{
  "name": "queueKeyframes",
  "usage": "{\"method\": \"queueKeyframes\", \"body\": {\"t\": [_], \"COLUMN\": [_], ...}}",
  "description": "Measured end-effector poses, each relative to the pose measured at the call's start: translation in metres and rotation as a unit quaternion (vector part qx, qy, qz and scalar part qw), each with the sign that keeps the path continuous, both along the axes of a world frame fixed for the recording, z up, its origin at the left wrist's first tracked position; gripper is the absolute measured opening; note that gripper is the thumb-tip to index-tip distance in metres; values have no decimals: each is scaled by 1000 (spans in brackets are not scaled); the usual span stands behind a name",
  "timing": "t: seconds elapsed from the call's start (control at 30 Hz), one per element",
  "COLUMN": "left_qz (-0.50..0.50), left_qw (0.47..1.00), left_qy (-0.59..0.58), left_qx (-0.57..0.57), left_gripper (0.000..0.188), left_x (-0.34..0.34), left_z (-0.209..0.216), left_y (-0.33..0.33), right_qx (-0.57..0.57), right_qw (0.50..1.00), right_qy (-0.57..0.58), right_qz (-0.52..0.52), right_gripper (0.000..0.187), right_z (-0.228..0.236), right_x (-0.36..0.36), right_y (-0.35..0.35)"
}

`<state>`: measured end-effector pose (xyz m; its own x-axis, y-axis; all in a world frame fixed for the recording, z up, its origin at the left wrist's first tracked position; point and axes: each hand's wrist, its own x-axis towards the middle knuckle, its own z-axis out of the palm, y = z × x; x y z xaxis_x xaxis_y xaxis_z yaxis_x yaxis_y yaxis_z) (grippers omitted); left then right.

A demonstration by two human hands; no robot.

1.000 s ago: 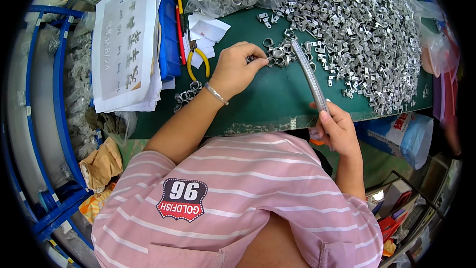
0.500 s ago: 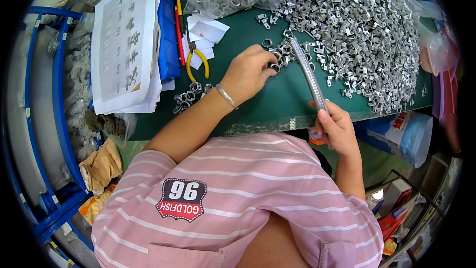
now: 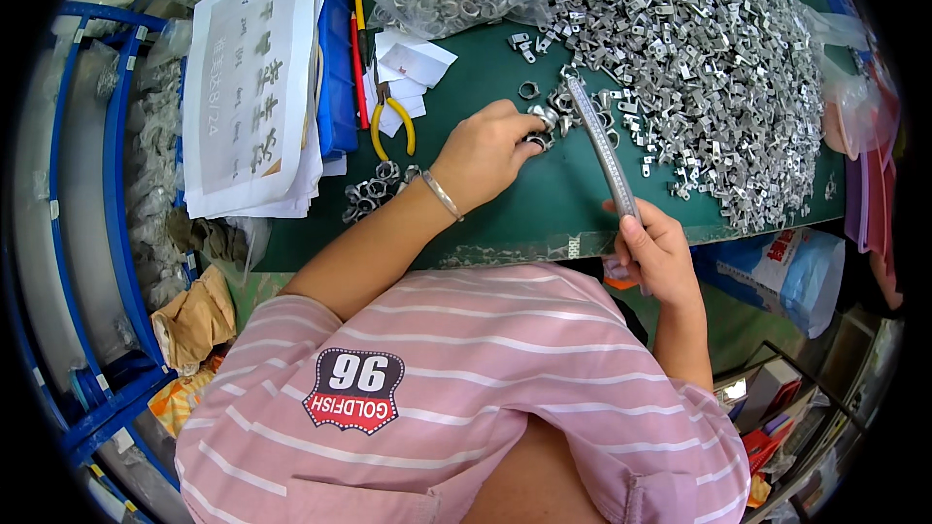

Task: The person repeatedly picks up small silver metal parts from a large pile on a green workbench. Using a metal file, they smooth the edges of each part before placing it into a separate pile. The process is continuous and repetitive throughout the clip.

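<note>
My left hand (image 3: 483, 157), a bangle on its wrist, is closed at the fingertips around a few hexagonal metal ring nuts (image 3: 535, 141) just above the green tabletop. More ring nuts (image 3: 560, 100) lie in a small heap beyond its fingers, and a single one (image 3: 528, 89) sits apart. In my right hand (image 3: 656, 250) is the near end of a long, slim grey metal bar (image 3: 604, 147) with a patterned face. Its far end reaches over the ring nut heap. Another cluster of ring nuts (image 3: 375, 192) rests beside my left forearm.
A big pile of small metal brackets (image 3: 699, 68) covers the table's far right. Yellow-handled pliers (image 3: 392, 126), a red pen (image 3: 357, 73), paper slips and a blue bin (image 3: 336, 78) lie left. A clear bag of rings (image 3: 451, 0) stands at the back. Blue shelving (image 3: 121, 194) borders the left.
My left hand has drawn a little back from the heap with ring nuts at its fingertips. The bar in my right hand stays nearly in place. The whole view has shifted slightly.
</note>
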<state>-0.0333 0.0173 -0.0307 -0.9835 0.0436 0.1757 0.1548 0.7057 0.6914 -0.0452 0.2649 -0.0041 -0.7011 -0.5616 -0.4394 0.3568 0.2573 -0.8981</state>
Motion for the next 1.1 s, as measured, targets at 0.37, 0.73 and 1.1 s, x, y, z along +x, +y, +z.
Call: {"method": "queueKeyframes", "body": {"t": [0.37,0.73,1.1], "left_qz": [111,81,116], "left_qw": [809,683,641], "left_qy": [-259,-229,-203], "left_qx": [516,689,731], "left_gripper": [14,25,17], "left_x": [12,15,16], "left_z": [6,3,7], "left_y": [-7,-25,-25], "right_qx": [-10,-26,-11], "right_qw": [999,999,998], "right_qy": [-32,-34,-22], "right_qz": [0,10,60], "right_gripper": [31,29,30], "right_z": [5,-1,-2], "right_x": [0,7,8], "right_y": [1,-2,-2]}}
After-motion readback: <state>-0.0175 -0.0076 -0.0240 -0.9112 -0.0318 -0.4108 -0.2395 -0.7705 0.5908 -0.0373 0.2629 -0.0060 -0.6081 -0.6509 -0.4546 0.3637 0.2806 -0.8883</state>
